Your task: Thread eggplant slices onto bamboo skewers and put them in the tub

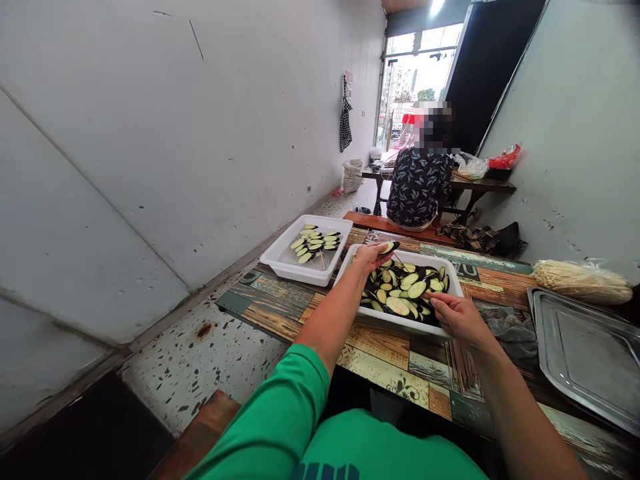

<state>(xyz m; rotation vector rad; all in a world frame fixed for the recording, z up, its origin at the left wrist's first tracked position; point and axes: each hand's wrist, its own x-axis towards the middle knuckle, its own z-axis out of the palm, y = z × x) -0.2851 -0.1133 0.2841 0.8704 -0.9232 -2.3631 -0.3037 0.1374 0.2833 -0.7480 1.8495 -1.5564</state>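
My left hand (pixel 371 257) is closed around an eggplant slice (pixel 389 247) with dark skin, above the back left of a white tray (pixel 341 271). A thin wooden skewer (pixel 401 261) slants down to the right from that slice. Loose eggplant slices (pixel 398 305), pale with dark skin edges, fill the tray. At its front right, my right hand (pixel 457 319) has thumb and fingers pinched together low over the slices. What those fingertips hold is too small to make out. A second white tray (pixel 281 265) on the left contains several skewered eggplant slices (pixel 306 244).
Bare wooden skewers (pixel 461 365) lie beside a dark grey cloth (pixel 511 332). Metal trays (pixel 590 347) and a bagged skewer bundle (pixel 583 280) are at the right. Beyond the patterned table (pixel 380 343), a person (pixel 420 183) sits on a bench (pixel 363 220) facing another table.
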